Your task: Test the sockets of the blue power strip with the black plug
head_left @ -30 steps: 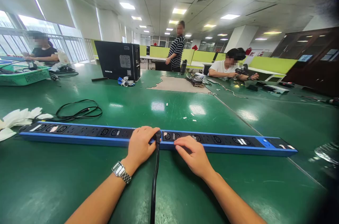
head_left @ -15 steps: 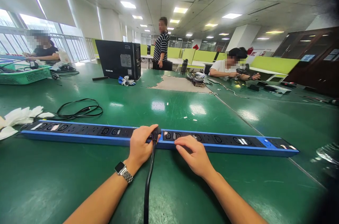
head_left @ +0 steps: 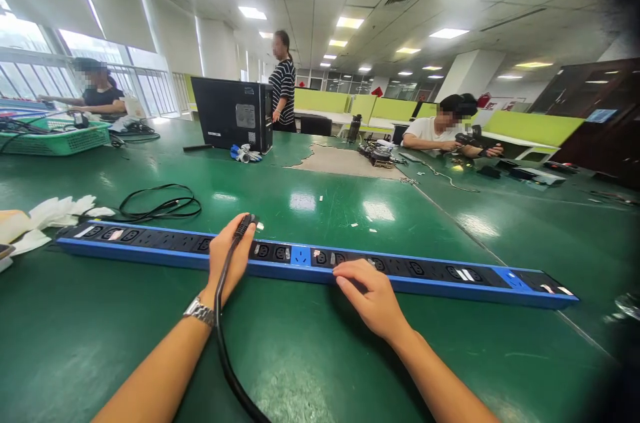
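Now | left hand (head_left: 231,256) fingers pinching black plug (head_left: 245,225) above power strip (head_left: 430,276) | right hand (head_left: 367,291) fingers pressed together, steadying strip's near edge

A long blue power strip (head_left: 450,283) with a black top lies flat across the middle of the frame, from left to lower right. It has many black sockets in a row and one blue part near the middle. A black plug (head_left: 246,223) sits lifted just above it, left of centre, and its black cord (head_left: 223,349) curves down to the bottom edge.
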Action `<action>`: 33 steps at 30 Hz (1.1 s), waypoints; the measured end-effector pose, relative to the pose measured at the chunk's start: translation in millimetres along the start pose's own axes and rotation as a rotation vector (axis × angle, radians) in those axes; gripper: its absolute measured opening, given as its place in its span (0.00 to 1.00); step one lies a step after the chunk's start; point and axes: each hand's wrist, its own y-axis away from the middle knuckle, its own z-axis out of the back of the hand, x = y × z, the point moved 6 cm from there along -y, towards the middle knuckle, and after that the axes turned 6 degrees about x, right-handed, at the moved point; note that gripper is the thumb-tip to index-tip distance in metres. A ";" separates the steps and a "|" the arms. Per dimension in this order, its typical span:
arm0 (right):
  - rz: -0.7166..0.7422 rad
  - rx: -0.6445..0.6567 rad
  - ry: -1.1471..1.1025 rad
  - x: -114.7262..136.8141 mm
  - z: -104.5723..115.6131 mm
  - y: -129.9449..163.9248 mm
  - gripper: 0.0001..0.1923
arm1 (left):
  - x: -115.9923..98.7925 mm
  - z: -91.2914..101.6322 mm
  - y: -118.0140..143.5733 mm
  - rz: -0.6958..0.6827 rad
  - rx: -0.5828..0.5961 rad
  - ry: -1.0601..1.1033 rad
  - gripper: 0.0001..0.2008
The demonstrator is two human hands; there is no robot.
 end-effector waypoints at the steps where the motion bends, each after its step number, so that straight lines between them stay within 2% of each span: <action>1: 0.001 -0.001 0.000 0.3 0.2 -0.1 0.06 | 4.5 3.0 -2.7 -0.015 0.055 -0.061 0.21; 6: 0.003 -0.005 -0.010 0.3 0.7 -0.3 0.06 | 21.3 17.1 -9.6 -0.118 0.173 -0.111 0.22; 11: 0.009 -0.013 -0.011 0.7 0.8 -0.4 0.06 | 23.3 17.1 -11.9 -0.239 0.396 -0.095 0.22; 13: 0.010 -0.014 -0.015 0.9 0.7 -0.6 0.07 | 25.1 21.2 -13.0 -0.260 0.445 -0.107 0.22; 17: -0.004 -0.008 -0.017 0.0 0.6 -0.7 0.07 | 31.5 28.8 -15.2 -0.270 0.466 -0.162 0.22; 22: -0.012 -0.007 -0.008 -0.4 0.7 -0.6 0.07 | 30.8 24.1 -13.7 -0.314 0.477 -0.168 0.21; 29: -0.015 -0.016 0.004 -0.5 -0.9 -1.0 0.07 | 17.3 19.4 -11.1 -0.231 0.588 -0.145 0.22; 33: -0.022 -0.011 0.006 -0.1 -1.5 -1.1 0.07 | 15.6 16.6 -9.2 -0.221 0.524 -0.168 0.21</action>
